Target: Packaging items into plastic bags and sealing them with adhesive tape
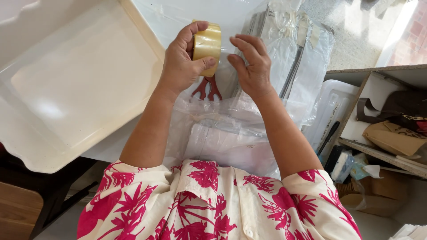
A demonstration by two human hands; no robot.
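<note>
My left hand point(181, 62) grips a roll of yellowish packing tape point(207, 44), thumb across its face, held upright above the table. Just to the roll's right, my right hand point(251, 63) has its fingers spread and its fingertips at the roll's edge. Below the roll the red handles of a pair of scissors point(207, 89) show on the table. A white folded item in a clear plastic bag point(231, 142) lies between my forearms, close to my body.
A large white tray point(66, 89) fills the left. More clear plastic bags point(293, 49) are piled at upper right. A white lidded bin point(333, 106) and a cardboard box point(378, 89) holding brown bags stand at the right. A dark stand point(49, 191) is at lower left.
</note>
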